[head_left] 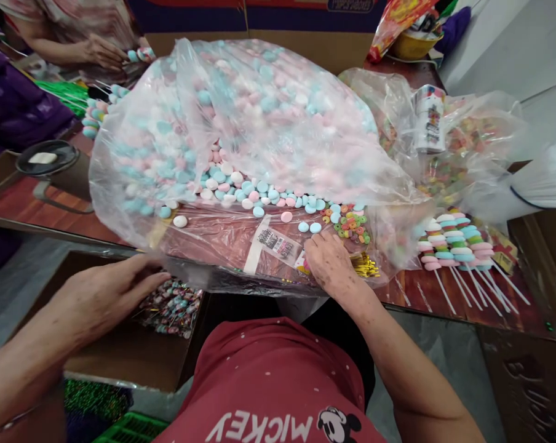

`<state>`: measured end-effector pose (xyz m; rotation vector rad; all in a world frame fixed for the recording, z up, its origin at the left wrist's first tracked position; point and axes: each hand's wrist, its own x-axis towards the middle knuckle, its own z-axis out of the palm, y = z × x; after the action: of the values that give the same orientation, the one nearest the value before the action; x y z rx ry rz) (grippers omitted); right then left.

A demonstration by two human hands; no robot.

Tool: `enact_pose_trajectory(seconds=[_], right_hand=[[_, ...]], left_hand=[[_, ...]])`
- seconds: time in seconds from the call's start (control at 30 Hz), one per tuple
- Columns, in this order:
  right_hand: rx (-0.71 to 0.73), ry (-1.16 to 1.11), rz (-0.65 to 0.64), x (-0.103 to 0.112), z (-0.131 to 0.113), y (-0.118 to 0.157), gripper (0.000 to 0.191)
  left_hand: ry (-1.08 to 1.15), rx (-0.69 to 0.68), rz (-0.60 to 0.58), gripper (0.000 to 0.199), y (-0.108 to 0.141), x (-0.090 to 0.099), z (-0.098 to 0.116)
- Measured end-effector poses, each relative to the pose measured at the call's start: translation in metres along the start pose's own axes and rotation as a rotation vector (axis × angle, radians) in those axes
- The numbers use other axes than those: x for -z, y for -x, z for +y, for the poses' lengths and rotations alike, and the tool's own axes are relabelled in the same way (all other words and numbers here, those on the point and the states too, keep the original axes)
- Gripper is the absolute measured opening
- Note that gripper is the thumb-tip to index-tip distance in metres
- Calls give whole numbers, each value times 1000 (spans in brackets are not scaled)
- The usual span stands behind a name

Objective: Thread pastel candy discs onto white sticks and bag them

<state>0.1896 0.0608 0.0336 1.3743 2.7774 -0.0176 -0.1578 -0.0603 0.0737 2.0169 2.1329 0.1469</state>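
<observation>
My left hand (107, 295) is over the cardboard box at the table's front edge, its fingers apart and nothing seen in them. Below it in the box lies a pile of small wrapped candies (179, 307). Near the front edge of the table, my right hand (329, 261) rests with curled fingers beside a printed plastic packet (278, 242); its fingertips are partly hidden. Gold twist ties (365, 264) lie just right of that hand, and colourful ring candies (352, 224) behind it. Pink, blue and white candies (245, 187) spill from a large clear bag (278, 123).
Candy skewers (456, 240) on white sticks lie at the right. A lidded mug (59, 169) stands at the left. Clear bags with ring candies (472, 132) are at the back right. Another person's hands (105, 52) hold candies at the upper left.
</observation>
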Motion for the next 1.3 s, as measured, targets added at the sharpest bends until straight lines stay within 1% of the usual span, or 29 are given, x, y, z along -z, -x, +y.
enact_pose_trajectory(seconds=[0.03,0.07,0.13,0.2,0.27,0.3,0.37,0.43,0.5,0.6,0.7,0.8,0.83,0.87,0.93,0.97,1.03,1.1,1.17,1.2,1.3], right_hand=[[6,6,-6,0,0,0,19],[6,9,-16,1,-1,-1,20],[-1,3,-34,3,-1,0,17],[-17,-16,-16,3,-1,1,15],[-28,-34,19,1,0,2,18],[-28,-38,32,-1,0,3,16],[-15,-43,49,-4,0,4,10],[9,-46,80,-7,0,5,12],[26,-40,126,-8,1,5,17],[47,-35,181,-8,3,6,21],[52,-76,209,-6,4,7,22],[18,-187,270,-5,5,8,18],[3,-242,303,-5,6,9,23],[-11,-300,334,-5,7,9,33],[-28,-405,358,-6,9,10,49],[-36,-443,350,-6,9,10,50],[-52,-485,319,-8,10,11,43],[-53,-496,302,-10,9,11,28],[-38,-474,309,-13,9,11,20],[-31,-449,315,-14,8,11,20],[-25,-336,307,-16,7,9,27]], left_hand=[[22,-22,-14,28,-6,0,15],[49,-56,0,29,-11,0,29],[156,-216,87,31,-21,-2,55],[282,-375,124,26,-33,-6,79],[338,-472,154,22,-47,-16,100],[347,-518,172,22,-55,-21,110],[349,-591,172,21,-72,-33,127],[304,-664,171,22,-89,-44,140],[216,-726,172,25,-102,-51,148],[74,-767,103,22,-114,-58,154],[67,-777,38,12,-119,-62,153],[187,-738,-17,6,-121,-63,152],[239,-713,-31,7,-122,-63,151],[293,-687,-43,8,-121,-63,151],[414,-652,-70,11,-120,-61,150],[476,-644,-87,13,-119,-61,150],[573,-641,-112,16,-118,-61,149],[594,-649,-91,14,-117,-62,148],[535,-651,-39,7,-117,-65,147],[496,-651,-16,6,-117,-67,147],[423,-683,44,13,-118,-73,146]])
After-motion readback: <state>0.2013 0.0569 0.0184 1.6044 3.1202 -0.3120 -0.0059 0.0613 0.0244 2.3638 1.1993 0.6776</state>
